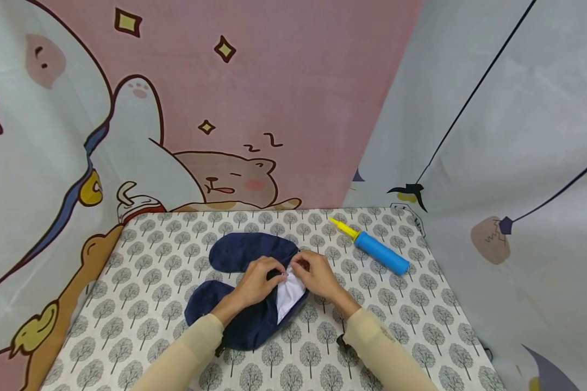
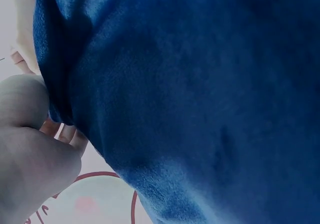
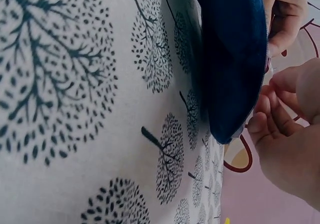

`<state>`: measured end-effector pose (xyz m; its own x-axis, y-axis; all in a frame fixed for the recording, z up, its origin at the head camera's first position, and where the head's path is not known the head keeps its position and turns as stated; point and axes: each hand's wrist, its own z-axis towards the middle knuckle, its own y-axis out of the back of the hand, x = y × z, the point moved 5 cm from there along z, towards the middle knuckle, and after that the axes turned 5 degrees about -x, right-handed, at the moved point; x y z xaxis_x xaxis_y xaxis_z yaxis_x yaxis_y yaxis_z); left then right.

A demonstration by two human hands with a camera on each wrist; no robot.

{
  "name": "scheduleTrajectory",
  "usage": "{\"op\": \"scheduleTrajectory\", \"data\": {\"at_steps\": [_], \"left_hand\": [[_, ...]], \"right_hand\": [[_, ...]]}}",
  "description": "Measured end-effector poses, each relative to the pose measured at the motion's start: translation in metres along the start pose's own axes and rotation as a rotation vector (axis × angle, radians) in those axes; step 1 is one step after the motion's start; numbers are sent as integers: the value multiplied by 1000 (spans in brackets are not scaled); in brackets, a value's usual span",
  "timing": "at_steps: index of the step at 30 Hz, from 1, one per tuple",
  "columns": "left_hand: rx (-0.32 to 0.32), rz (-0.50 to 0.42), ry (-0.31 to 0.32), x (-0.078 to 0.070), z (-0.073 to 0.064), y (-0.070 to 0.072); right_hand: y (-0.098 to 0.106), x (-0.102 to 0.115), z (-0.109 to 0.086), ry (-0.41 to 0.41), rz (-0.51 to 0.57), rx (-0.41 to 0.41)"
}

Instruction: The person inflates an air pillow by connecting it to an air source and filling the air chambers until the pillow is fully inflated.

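Note:
A navy plush U-shaped neck pillow (image 1: 251,328) lies on the table with its two rounded arms toward the left. At its right side the cover gapes, and a white inner layer (image 1: 289,296) shows. My left hand (image 1: 258,281) pinches the edge of this opening between thumb and fingers. Close by on the right, my right hand (image 1: 319,276) pinches at the top of the white layer. In the left wrist view the navy fabric (image 2: 180,83) fills most of the picture. The right wrist view shows the right hand's fingertips (image 3: 260,120) gathered right at the pillow's edge.
A blue hand pump (image 1: 382,253) with a yellow nozzle lies at the back right of the table. The table wears a white cloth (image 1: 171,239) printed with grey trees. Hangings with cartoon animals (image 1: 239,184) stand behind and at the sides.

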<state>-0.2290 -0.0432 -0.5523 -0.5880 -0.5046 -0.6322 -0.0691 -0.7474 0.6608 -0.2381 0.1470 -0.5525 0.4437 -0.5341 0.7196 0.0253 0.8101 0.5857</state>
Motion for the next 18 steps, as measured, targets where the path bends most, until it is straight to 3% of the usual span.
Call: {"op": "scheduleTrajectory", "data": {"at_steps": [9,18], "left_hand": [[18,10,38,3,-1,-3],[46,6,22,4,-1,-1]], "right_hand": [[-3,0,0,-53,-46,-6],[5,2,-7,53,-41,-17]]}}
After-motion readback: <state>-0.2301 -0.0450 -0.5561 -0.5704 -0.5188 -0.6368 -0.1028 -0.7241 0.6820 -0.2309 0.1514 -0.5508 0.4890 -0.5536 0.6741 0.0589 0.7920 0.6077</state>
